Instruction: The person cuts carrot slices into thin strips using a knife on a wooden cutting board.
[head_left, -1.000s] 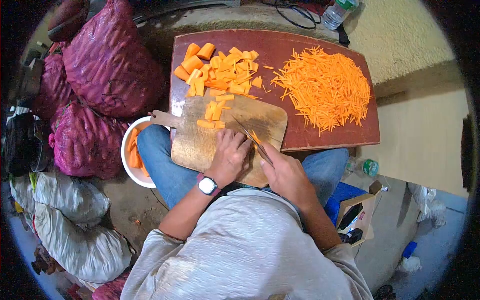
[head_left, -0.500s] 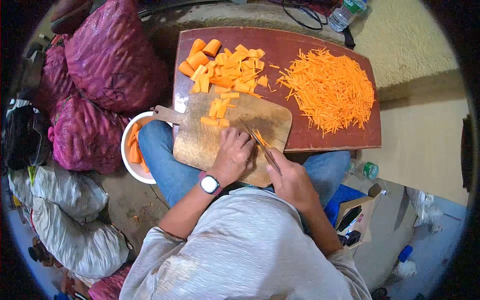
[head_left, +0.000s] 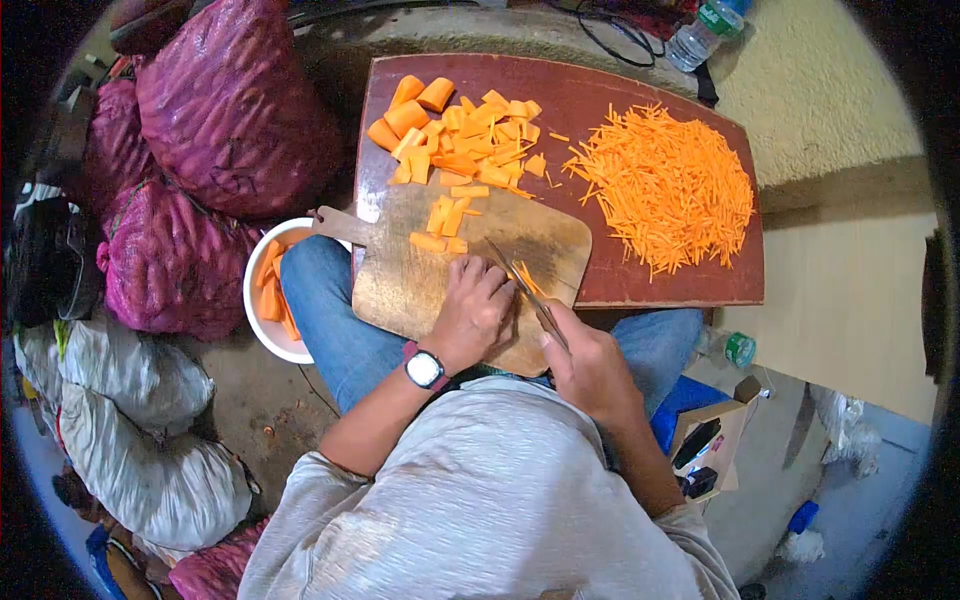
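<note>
My right hand (head_left: 590,365) grips a knife (head_left: 541,310) by its handle, the blade slanting up and left over the wooden cutting board (head_left: 400,290). Beside the blade lie thin carrot strips (head_left: 528,279). My left hand (head_left: 474,311) rests on the board with curled fingers next to the blade, pressing down a carrot piece that is almost wholly hidden under the fingertips. A few flat carrot slices (head_left: 440,226) lie on the board above that hand. Past the board's upper edge is a pile of carrot chunks and slices (head_left: 480,135).
A heap of shredded carrot (head_left: 665,190) covers the right of the red-brown table (head_left: 600,285). A white basin (head_left: 262,335) with carrot pieces stands left of my knee. Pink mesh sacks (head_left: 235,110) and white sacks (head_left: 150,470) fill the left side. A plastic bottle (head_left: 700,35) lies behind the table.
The whole view has shifted slightly. Both hands stay at nearly the same place on the board, and the knife remains beside the left fingers with the strips next to it.
</note>
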